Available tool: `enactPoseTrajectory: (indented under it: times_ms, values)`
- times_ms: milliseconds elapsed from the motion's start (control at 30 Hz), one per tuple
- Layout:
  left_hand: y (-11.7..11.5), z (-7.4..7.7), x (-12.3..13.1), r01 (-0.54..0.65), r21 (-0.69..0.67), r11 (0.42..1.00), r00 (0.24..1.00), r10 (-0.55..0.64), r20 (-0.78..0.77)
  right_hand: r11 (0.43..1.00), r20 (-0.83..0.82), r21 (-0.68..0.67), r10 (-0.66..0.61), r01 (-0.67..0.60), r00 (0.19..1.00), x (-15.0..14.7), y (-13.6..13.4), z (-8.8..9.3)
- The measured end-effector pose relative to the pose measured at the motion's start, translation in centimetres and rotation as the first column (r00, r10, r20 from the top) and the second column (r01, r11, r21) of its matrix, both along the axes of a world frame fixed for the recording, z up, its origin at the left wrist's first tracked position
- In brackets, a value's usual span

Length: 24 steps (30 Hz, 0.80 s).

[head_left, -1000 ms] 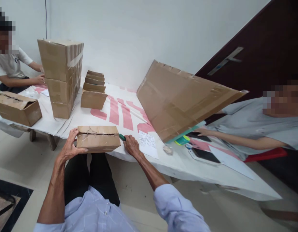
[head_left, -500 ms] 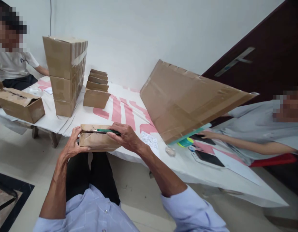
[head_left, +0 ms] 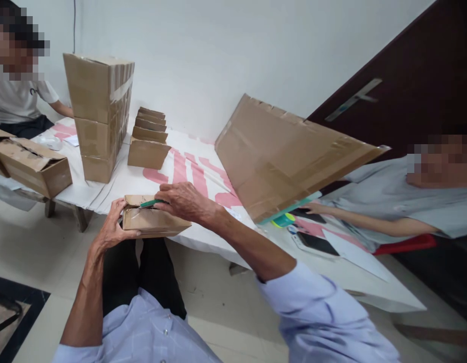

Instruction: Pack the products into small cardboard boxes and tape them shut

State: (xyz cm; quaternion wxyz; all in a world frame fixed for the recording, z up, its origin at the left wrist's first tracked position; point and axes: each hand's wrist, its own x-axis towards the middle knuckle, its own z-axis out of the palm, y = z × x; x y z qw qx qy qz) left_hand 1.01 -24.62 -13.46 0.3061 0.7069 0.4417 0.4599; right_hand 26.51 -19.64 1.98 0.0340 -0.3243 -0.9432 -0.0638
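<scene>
A small brown cardboard box (head_left: 152, 222) sits at the table's front edge, above my lap. My left hand (head_left: 115, 222) grips its left end, thumb along the near side and fingers over the top corner. In my right hand (head_left: 184, 202) is a slim green utility knife (head_left: 152, 203), held above the box lid. Its pale tip points left and down at the seam between the top flaps, close to the left end. Whether the blade is inside the seam, I cannot tell.
Stacked cardboard boxes (head_left: 95, 121) stand behind, beside an open box with dividers (head_left: 148, 154). Another box (head_left: 42, 166) lies left, near a seated person (head_left: 17, 106). A large cardboard panel (head_left: 286, 156) leans at right. Beyond it sits another person (head_left: 400, 201), near a phone (head_left: 318, 244).
My right hand has lifted and shifted left, tilting the utility knife from nearly flat to tip-down over the seam. My left hand still holds the box. The view has turned slightly right.
</scene>
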Motion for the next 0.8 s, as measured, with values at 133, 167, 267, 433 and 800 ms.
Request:
enactPoseTrajectory:
  times_ms: [133,167,267,433,800]
  values:
    - [-0.1,0.5,0.0,0.005,-0.030,1.000,1.000,-0.004,0.007,0.998,0.095,0.049,-0.044,0.040,0.994,1.8,0.2,0.9]
    - [-0.1,0.6,0.0,0.007,-0.034,0.999,1.000,-0.007,0.008,0.997,0.112,0.059,-0.058,0.052,0.992,2.6,0.1,1.0]
    - [0.0,0.5,0.2,0.010,-0.026,1.000,1.000,-0.010,0.010,0.994,0.137,0.075,-0.086,0.076,0.987,4.8,-0.4,1.4]
    - [0.1,0.3,0.8,0.031,-0.011,0.999,1.000,-0.031,0.000,0.994,0.081,0.031,-0.111,0.109,0.991,6.8,-1.0,1.2]
    - [-0.7,1.7,-0.1,0.045,-0.030,0.999,0.999,-0.045,-0.006,0.981,-0.132,-0.023,-0.196,0.195,0.972,13.5,-1.1,-1.2]
